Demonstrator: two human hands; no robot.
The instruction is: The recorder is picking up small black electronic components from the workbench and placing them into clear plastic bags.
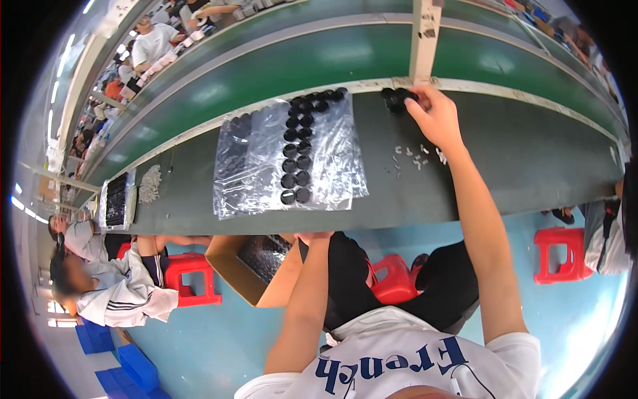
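Observation:
My right hand (436, 117) reaches to the far side of the table. Its thumb and fingers are closed on a black round cap at the edge of a small cluster of black round caps (395, 101). My left hand (314, 237) is low at the table's front edge, beside the cardboard box; its fingers are hidden. Left of the cluster lies a clear plastic bag sheet (259, 179). On it, black round caps (304, 161) stand in two long columns, with several more at the top right. Small white pieces (417, 159) lie scattered near my right forearm.
An open cardboard box (262, 292) with plastic-wrapped contents is below the table edge. A post (425, 40) rises behind my right hand. At far left are a pile of small white pieces (150, 183) and a tray of black parts (117, 199). People sit nearby; red stools (555, 256) stand around.

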